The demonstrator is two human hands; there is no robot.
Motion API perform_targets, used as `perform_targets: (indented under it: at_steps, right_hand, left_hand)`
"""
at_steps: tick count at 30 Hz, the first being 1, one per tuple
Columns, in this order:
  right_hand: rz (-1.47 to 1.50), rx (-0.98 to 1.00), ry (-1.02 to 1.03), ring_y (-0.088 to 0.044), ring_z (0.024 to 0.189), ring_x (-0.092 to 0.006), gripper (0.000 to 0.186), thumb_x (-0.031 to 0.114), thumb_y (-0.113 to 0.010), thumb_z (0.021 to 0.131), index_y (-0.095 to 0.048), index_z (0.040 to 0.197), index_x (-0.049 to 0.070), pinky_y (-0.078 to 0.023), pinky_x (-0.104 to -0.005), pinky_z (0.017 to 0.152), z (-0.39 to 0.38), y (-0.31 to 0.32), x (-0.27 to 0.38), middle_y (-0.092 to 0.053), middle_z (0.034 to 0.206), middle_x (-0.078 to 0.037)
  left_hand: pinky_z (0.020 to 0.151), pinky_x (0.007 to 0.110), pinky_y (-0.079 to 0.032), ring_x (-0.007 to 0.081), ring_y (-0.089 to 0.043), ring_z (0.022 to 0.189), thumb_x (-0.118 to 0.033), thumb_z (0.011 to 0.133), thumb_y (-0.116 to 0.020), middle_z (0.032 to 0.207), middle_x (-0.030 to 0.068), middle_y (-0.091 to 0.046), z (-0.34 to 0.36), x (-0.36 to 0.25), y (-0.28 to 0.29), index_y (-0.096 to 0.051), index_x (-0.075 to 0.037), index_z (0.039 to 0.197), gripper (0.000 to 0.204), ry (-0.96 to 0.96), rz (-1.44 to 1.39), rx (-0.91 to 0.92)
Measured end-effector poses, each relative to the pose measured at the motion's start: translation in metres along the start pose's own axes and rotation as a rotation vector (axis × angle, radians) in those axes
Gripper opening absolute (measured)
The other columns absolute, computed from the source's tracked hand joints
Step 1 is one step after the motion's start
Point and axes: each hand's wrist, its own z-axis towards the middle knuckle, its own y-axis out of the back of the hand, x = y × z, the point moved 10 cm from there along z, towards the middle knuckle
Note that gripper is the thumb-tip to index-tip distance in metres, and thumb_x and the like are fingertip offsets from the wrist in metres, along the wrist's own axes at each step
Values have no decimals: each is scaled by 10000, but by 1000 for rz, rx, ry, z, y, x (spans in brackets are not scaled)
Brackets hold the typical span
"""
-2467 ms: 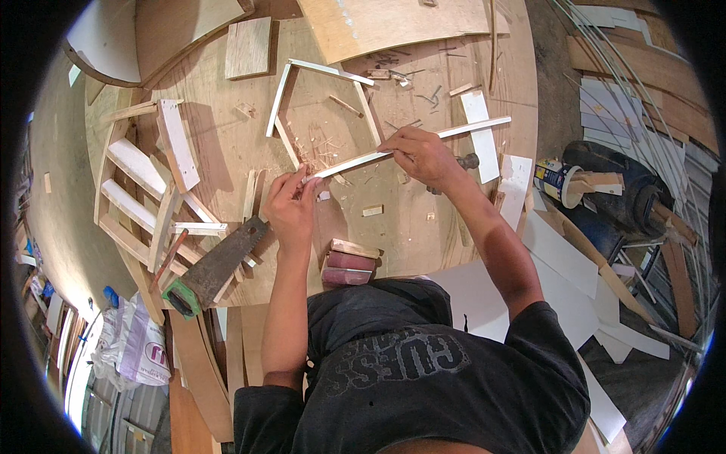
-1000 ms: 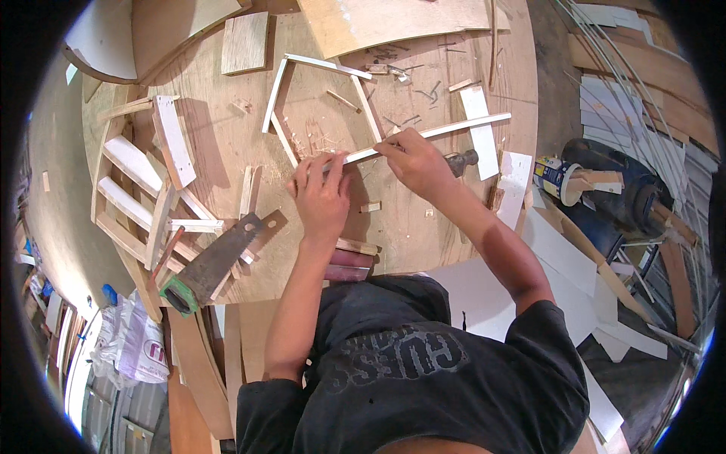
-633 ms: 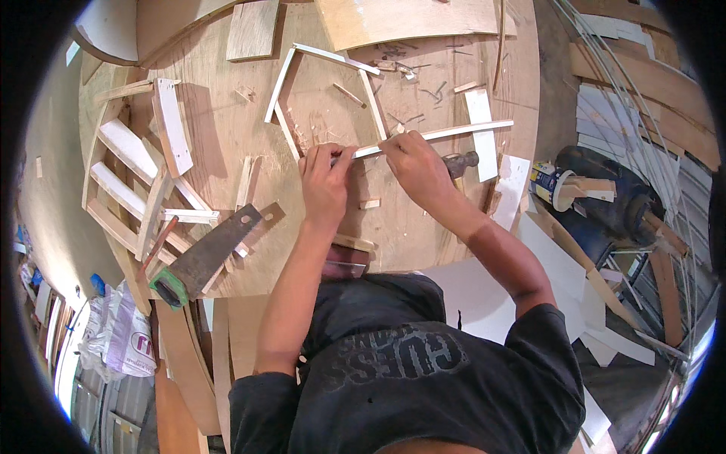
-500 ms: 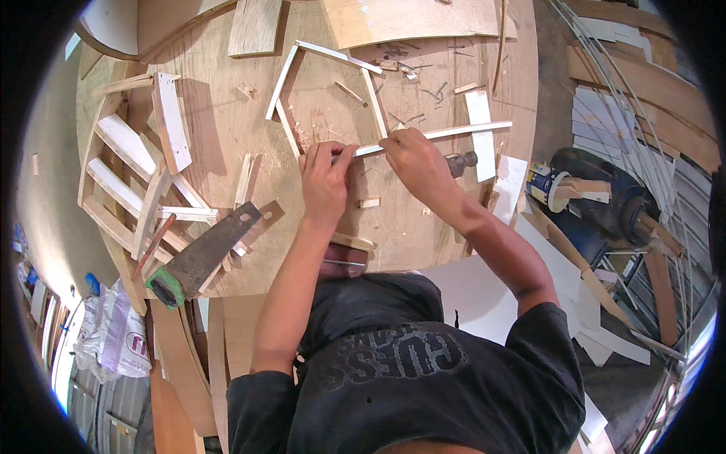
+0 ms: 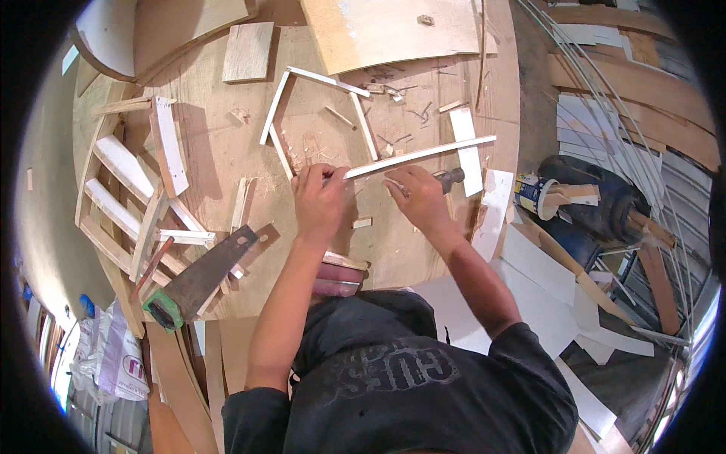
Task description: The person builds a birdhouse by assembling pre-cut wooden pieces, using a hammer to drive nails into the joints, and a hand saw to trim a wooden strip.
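My left hand [image 5: 318, 203] is closed at the near end of a long, thin white-faced wooden strip [image 5: 423, 156]; something small and dark between its fingers is hard to make out. The strip meets the near corner of an angular frame of thin wooden strips [image 5: 277, 106], and that joint is hidden under my left hand. My right hand [image 5: 417, 198] is closed just below the strip, apparently round the handle of a hammer [image 5: 451, 178]. The hammer's dark head shows beyond my knuckles; the handle is mostly covered.
A green-handled saw [image 5: 206, 276] lies at the left beside a slatted wooden frame [image 5: 121, 181]. Loose nails [image 5: 420, 113], wood offcuts and shavings are scattered past the strip. A curved panel [image 5: 393, 34] lies at the far side. A can [image 5: 532, 193] stands off the table's right.
My right hand has left the strip and come nearer to me, over the hammer. My left hand stays at the joint. The whole view has shifted slightly.
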Motion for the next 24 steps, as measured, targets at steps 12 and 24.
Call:
perform_targets:
  at_steps: [12, 24]
  right_hand:
    - [-29, -91, -41, -726, 827, -278, 168, 65, -808, 843, -785, 1009, 57, -608, -389, 727, -2, -22, -5, -720, 954, -97]
    - [-102, -30, -23, -681, 956, -328, 150, 75, -742, 844, -651, 963, 74, -554, -434, 861, -1, -4, 5, -667, 967, -111]
  left_hand:
    - [870, 443, -438, 264, -614, 995, -84, 849, -769, 1014, 44, -651, 3, -4, 6, -794, -144, 1123, 282, -3, 6, 0]
    - [957, 442, -446, 276, -601, 1099, -121, 854, -805, 1110, 49, -640, -4, 9, 7, -769, -143, 1193, 342, 97, -16, -29]
